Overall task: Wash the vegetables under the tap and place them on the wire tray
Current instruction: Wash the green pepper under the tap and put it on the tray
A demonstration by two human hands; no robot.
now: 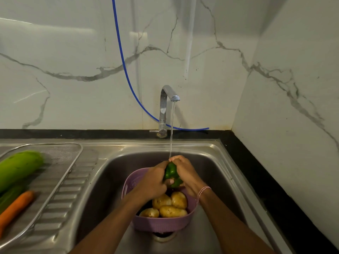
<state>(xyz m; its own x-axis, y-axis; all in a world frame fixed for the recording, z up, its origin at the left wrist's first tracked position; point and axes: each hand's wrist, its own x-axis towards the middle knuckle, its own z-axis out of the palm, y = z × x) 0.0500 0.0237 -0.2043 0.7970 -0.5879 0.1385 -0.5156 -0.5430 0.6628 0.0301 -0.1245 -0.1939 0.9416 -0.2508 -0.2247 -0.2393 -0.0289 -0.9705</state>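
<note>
Mid-wash here: both the left hand (153, 182) and right hand (185, 173) are wrapped around the green pepper (171, 174) under the tap (167, 99) stream, above the purple colander (161, 223) with 4 potatoes (171, 205), so next it probably goes left onto the wire tray (60, 153).

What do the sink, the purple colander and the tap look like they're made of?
Sink: likely stainless steel, brushed, with dull grey reflections. Colander: apparently plastic, matte lilac, moulded with perforated walls. Tap: metal, seemingly polished chrome, with mirror-bright highlights.
</note>
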